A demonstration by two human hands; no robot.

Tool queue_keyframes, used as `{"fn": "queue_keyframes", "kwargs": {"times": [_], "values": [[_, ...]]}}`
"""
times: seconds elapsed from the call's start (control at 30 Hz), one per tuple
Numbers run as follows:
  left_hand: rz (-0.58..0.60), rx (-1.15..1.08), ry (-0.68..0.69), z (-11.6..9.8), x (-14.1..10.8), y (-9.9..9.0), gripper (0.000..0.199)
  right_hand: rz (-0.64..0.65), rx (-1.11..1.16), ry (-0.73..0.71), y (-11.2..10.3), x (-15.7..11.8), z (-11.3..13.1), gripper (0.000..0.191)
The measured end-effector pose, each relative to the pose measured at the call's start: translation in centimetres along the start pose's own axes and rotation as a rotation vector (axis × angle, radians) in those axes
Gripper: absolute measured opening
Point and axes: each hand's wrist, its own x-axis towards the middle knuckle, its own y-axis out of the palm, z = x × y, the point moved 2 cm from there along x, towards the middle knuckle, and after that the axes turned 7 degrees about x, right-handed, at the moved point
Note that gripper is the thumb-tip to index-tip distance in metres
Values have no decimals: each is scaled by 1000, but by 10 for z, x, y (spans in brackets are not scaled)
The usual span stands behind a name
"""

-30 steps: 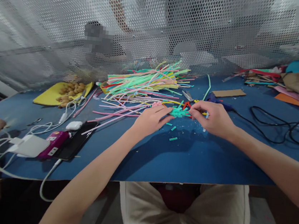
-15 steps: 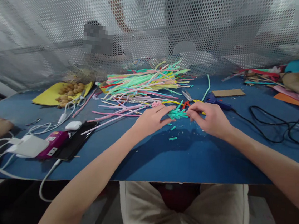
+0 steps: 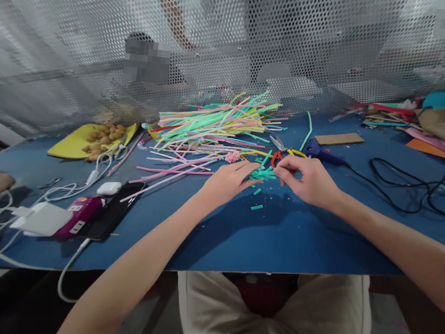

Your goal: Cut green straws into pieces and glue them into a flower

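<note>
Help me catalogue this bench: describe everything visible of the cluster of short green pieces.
The green cluster consists of short, slim, teal-green pieces, seemingly cut pipe cleaners, pointing different ways. It is low over or on the blue tabletop. The left hand touches and partly covers its left side; the right hand is at its right edge, contact unclear.

a bundle of short green sticks (image 3: 265, 173), splayed unevenly, sits over the blue desk (image 3: 278, 243), partly hidden by the left fingers (image 3: 245, 170).
</note>
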Motion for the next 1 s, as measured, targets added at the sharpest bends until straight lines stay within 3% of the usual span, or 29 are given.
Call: {"fn": "queue_keyframes", "kwargs": {"times": [0.2, 0.37, 0.53, 0.67, 1.0], "values": [[18, -26, -32, -2, 0, 1, 39, 8, 7, 1, -1, -1, 1, 23], [87, -13, -108, 3, 0, 0, 44, -51, 33, 96, -4, 1, -5, 29], [-2, 12, -102, 12, 0, -3, 26, -73, 32, 132, -6, 3, -12, 42], [-60, 9, -81, 16, 0, -4, 23, -40, 38, 104, -6, 3, -13, 38], [-158, 51, -169, 7, 0, -9, 22, -37, 96, 159, -2, 4, -19, 49]]}}
